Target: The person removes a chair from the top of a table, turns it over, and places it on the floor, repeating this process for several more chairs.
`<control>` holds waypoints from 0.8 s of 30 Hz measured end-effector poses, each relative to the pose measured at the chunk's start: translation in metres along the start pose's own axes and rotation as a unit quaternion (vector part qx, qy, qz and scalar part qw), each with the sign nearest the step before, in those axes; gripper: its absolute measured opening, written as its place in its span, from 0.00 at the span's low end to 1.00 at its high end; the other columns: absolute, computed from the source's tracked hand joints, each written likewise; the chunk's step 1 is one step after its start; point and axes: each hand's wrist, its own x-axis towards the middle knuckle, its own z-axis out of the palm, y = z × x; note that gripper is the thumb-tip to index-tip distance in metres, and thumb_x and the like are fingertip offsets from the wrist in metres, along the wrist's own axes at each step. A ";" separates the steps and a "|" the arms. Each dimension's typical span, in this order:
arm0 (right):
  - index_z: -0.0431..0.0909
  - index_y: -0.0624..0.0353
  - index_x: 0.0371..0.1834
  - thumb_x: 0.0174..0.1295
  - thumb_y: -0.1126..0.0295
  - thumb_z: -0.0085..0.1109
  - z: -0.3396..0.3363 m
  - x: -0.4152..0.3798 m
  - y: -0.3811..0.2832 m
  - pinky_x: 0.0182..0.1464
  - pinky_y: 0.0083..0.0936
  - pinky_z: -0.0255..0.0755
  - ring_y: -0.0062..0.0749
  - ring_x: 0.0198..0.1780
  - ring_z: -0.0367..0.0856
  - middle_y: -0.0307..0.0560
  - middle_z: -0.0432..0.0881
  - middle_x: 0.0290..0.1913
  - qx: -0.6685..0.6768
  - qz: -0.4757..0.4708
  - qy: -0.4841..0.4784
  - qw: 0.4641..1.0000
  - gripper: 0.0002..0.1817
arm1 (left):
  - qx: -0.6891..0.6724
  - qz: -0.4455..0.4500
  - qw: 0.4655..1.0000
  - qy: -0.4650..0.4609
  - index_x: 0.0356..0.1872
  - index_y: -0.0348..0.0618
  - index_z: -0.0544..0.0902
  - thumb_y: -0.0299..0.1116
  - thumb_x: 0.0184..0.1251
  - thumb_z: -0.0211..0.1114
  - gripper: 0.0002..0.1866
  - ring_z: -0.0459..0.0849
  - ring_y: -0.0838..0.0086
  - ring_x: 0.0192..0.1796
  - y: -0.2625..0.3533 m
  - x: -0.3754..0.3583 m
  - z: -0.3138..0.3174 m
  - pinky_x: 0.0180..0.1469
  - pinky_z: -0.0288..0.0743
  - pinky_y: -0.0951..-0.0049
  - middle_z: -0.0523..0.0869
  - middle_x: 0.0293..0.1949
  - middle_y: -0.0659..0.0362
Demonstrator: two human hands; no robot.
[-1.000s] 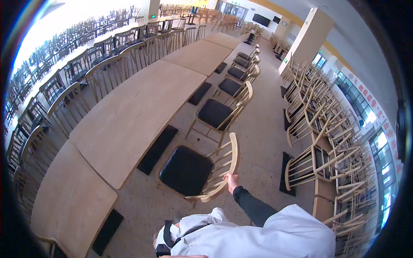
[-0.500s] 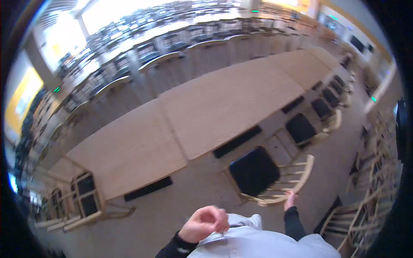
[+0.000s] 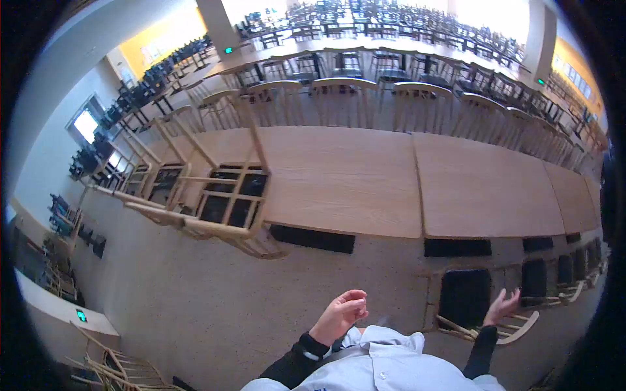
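My left hand [image 3: 342, 317] is in front of my body, its fingers loosely curled together with nothing in them. My right hand [image 3: 502, 307], fingers spread and holding nothing, overlaps the back of a wooden chair [image 3: 464, 298] in this view. That chair has a black seat and a pale spindle back, and it stands at the near side of a long row of wooden tables [image 3: 486, 186]. At the left end of the row, upturned chairs [image 3: 225, 195] lie with their legs pointing up, seats on the tabletop.
More black-seated chairs [image 3: 533, 280] line the near side at right. Chair backs [image 3: 344, 98] run along the far side, with many tables and chairs beyond. Speckled floor [image 3: 195, 300] lies to my left. Wooden chairs [image 3: 120, 368] stand at lower left beside a low white wall [image 3: 59, 313].
My view has swung left, bringing the upturned chairs nearer the middle. My right hand has come off the chair back and spread its fingers. My left hand stays in front of me, curled.
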 end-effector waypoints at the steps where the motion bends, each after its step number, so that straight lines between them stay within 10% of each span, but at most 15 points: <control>1: 0.61 0.63 0.59 0.62 0.72 0.53 0.018 -0.007 -0.046 0.55 0.33 0.65 0.41 0.54 0.70 0.55 0.69 0.54 0.124 0.053 -0.043 0.990 0.23 | -0.005 0.014 1.000 0.015 0.40 0.42 0.79 0.24 0.60 0.61 0.07 0.76 0.76 0.31 0.009 -0.016 -0.013 0.42 0.74 0.72 0.77 0.28 0.61; 7: 0.72 0.58 0.43 0.60 0.77 0.50 0.079 -0.146 -0.289 0.40 0.17 0.70 0.19 0.37 0.72 0.37 0.74 0.36 0.441 0.027 -0.352 0.825 0.08 | -0.053 0.135 0.986 0.079 0.39 0.42 0.80 0.23 0.60 0.60 0.07 0.76 0.75 0.31 0.065 -0.118 -0.098 0.43 0.74 0.72 0.77 0.27 0.61; 14: 0.72 0.63 0.45 0.60 0.73 0.55 0.089 -0.359 -0.467 0.42 0.18 0.72 0.22 0.38 0.77 0.40 0.79 0.36 0.500 -0.044 -0.696 0.513 0.11 | -0.148 0.295 0.930 0.161 0.37 0.41 0.79 0.22 0.59 0.59 0.06 0.76 0.74 0.32 0.092 -0.222 -0.176 0.42 0.74 0.68 0.76 0.26 0.61; 24: 0.62 0.62 0.56 0.55 0.68 0.61 0.110 -0.529 -0.694 0.51 0.26 0.68 0.36 0.50 0.72 0.52 0.71 0.49 0.500 -0.163 -0.671 0.522 0.26 | -0.213 0.378 0.873 0.224 0.35 0.45 0.79 0.25 0.59 0.60 0.04 0.76 0.71 0.33 0.122 -0.255 -0.245 0.44 0.73 0.64 0.78 0.29 0.60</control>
